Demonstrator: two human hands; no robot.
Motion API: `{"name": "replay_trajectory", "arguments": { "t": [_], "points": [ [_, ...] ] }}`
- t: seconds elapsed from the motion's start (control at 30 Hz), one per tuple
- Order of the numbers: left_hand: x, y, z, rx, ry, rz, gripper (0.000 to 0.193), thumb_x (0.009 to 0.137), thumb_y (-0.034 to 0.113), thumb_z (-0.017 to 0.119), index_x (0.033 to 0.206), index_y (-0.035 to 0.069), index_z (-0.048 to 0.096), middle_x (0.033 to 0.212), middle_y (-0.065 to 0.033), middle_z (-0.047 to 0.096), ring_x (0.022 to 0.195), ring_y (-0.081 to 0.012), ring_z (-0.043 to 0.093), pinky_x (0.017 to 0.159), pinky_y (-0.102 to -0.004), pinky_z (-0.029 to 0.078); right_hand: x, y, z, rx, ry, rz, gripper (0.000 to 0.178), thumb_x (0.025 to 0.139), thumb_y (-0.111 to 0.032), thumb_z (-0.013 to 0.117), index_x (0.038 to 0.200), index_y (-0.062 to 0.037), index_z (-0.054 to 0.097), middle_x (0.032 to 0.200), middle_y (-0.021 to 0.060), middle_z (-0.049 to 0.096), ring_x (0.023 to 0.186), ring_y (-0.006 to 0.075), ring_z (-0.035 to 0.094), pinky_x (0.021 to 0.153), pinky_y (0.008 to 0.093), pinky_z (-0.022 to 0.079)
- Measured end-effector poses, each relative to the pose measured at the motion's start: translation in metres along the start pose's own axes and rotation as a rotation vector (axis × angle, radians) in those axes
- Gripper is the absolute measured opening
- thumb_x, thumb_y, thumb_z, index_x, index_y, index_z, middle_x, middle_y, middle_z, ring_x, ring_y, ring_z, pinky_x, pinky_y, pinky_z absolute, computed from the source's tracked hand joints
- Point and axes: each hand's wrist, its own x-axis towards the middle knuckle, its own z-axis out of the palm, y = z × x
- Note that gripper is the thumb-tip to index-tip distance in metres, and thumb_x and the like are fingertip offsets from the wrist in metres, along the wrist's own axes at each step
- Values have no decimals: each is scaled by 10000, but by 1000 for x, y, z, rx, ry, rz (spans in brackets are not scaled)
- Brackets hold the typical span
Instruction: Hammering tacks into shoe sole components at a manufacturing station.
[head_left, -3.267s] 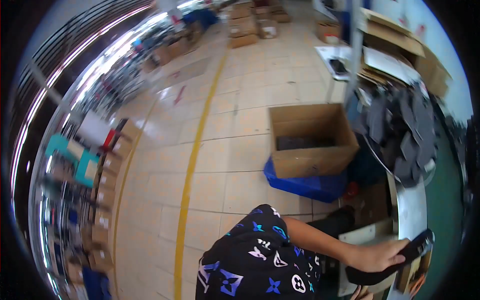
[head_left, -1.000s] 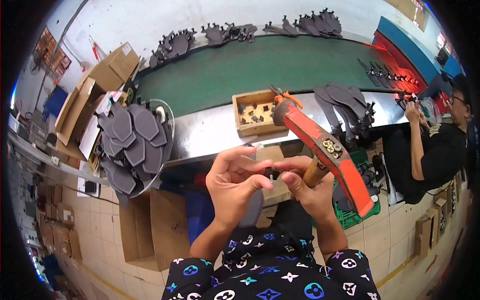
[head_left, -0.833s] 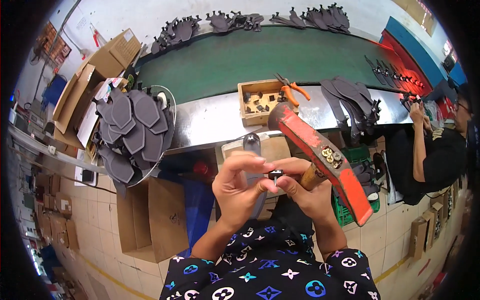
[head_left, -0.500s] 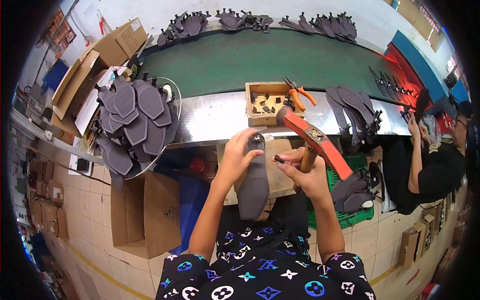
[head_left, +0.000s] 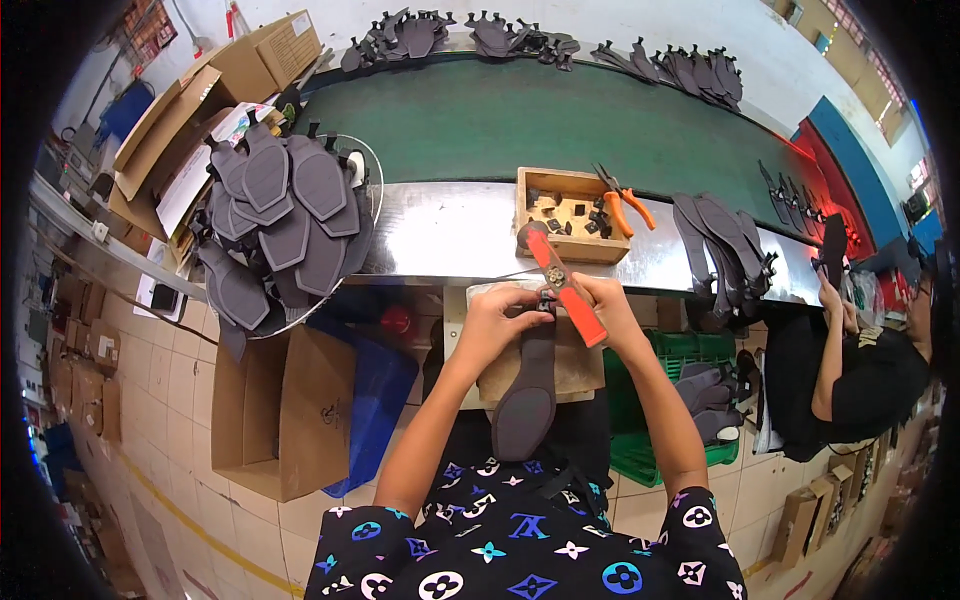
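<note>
A: Entry, near field. A dark grey insole (head_left: 527,395) is held lengthwise over the lap, its wide end toward the body and its narrow end up at the hands. The left hand (head_left: 497,322) is closed on the narrow end, the fingers pinched there. The right hand (head_left: 608,305) is wrapped around the handle of an orange-red hammer (head_left: 562,283), whose head points away from the body. The two hands are brought close together, nearly touching over the insole tip.

B: Is a fitting seen at the tip?

A: A small dark piece (head_left: 545,299) is noted between the fingertips; its kind cannot be told. The insole rests on a small block (head_left: 545,362) just below the hands.

B: Further out?

A: Just beyond the hands, a wooden box (head_left: 573,214) of small dark parts is set on a steel ledge (head_left: 450,232), with orange-handled pliers (head_left: 622,198) at its far right corner. To the left of the hands, a round wire rack (head_left: 285,225) is loaded with many insoles. To the right, a smaller row of insoles (head_left: 722,240) is laid on the ledge. Beyond all, a green belt (head_left: 520,120) is seen, with more dark pieces along its far edge.

B: Progress?

A: It is judged mid-run: one insole is in work, the fitting appears not yet hammered home, and the large rack suggests much is left. Which stack is finished cannot be told.
</note>
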Motion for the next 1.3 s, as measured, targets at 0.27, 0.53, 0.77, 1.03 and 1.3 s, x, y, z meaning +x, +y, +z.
{"name": "replay_trajectory", "arguments": {
  "t": [0.27,0.53,0.77,1.03,1.3],
  "points": [
    [-2,-2,-3,-6,12,32,298,749,147,832,980,-14,734,953,-164,718,884,-279,691,811,-359,539,4,-12,0,-55,-16,-147,286,773,-6,730,1052,-21,671,911,163,702,745,243,676,681,304,521],
    [3,1,-7,-125,-79,-49,288,791,84,771,1068,17,731,1020,-150,733,919,-228,699,838,-326,531,0,-14,-11,-294,-3,-355,241,744,-26,745,981,-39,703,1044,107,738,846,288,712,718,319,547],
    [6,7,-10,-95,-161,11,266,827,67,752,1083,0,730,957,-129,755,799,-147,703,724,-271,544,-67,-74,17,124,369,154,243,981,-110,601,1175,32,565,770,92,632,608,175,596,586,297,474],
    [3,4,-8,-70,-128,-49,227,816,54,780,1033,-4,744,851,-71,747,736,-83,660,660,-242,520,-103,-105,24,-159,342,-8,380,979,-85,593,1310,73,495,968,229,666,780,349,679,721,362,538],
    [-3,0,-13,194,-150,132,914,749,271,848,1491,18,378,1114,-60,737,1138,-257,643,1034,-387,440,-121,-168,1,-74,530,30,391,971,-116,617,1306,72,543,817,92,635,628,125,597,593,274,497]
  ]
}}
